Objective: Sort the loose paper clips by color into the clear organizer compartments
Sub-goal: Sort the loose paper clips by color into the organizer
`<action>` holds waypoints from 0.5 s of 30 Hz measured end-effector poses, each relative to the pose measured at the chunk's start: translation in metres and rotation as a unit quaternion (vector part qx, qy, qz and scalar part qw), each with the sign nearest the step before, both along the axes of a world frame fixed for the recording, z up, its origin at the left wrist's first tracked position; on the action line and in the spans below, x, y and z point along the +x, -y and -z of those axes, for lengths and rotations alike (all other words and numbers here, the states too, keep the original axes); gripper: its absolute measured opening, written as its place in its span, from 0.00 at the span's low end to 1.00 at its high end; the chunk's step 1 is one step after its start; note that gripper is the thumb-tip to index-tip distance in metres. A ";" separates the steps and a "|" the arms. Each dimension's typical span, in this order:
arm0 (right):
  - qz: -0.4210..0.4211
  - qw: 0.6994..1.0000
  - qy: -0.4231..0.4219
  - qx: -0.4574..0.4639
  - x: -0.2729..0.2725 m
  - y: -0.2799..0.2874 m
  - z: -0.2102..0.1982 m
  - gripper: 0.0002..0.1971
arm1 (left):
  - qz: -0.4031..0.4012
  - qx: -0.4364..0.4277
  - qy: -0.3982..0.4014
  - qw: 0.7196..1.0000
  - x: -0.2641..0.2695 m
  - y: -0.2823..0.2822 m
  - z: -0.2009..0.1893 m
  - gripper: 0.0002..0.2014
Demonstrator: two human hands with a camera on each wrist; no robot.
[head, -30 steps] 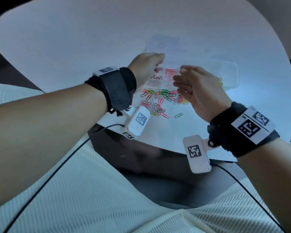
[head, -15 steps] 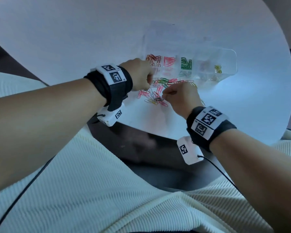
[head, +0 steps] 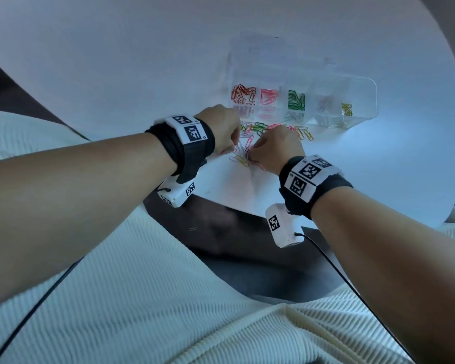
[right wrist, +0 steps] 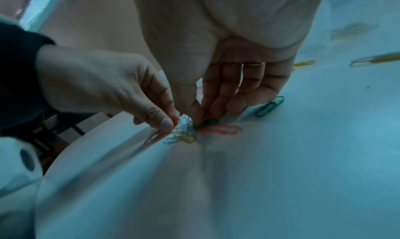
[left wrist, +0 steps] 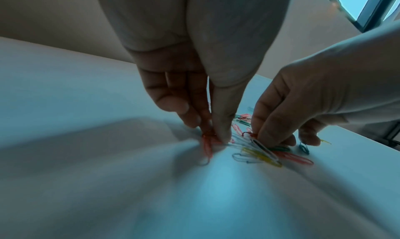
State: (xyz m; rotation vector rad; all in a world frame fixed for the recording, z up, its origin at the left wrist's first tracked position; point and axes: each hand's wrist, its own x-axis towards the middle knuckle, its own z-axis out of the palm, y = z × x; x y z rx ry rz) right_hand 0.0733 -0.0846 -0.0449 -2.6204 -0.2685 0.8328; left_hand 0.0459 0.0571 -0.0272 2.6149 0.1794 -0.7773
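Clips under both hands' fingers

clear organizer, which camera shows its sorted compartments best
The head view: the clear organizer lies whole beyond both hands, with red, pink, green and yellow clips in separate compartments. The left wrist view misses it; the right wrist view catches only a blurred strip at far right that may be its edge.

Surface: round white table | On it: clear organizer upper right; loose paper clips at centre.
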 end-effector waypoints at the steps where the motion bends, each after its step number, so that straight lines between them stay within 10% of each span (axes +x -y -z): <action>1: 0.002 1.000 -0.006 0.005 0.001 0.001 0.000 0.04 | -0.004 -0.004 0.003 1.000 0.000 -0.001 0.001 0.07; 8: 0.100 0.986 -0.046 0.129 0.004 0.028 0.005 0.09 | -0.098 -0.077 0.059 0.990 0.009 -0.013 -0.005 0.03; 15: 0.269 0.906 -0.152 0.290 0.004 0.049 0.000 0.06 | -0.132 -0.093 0.028 0.986 0.008 -0.014 0.000 0.09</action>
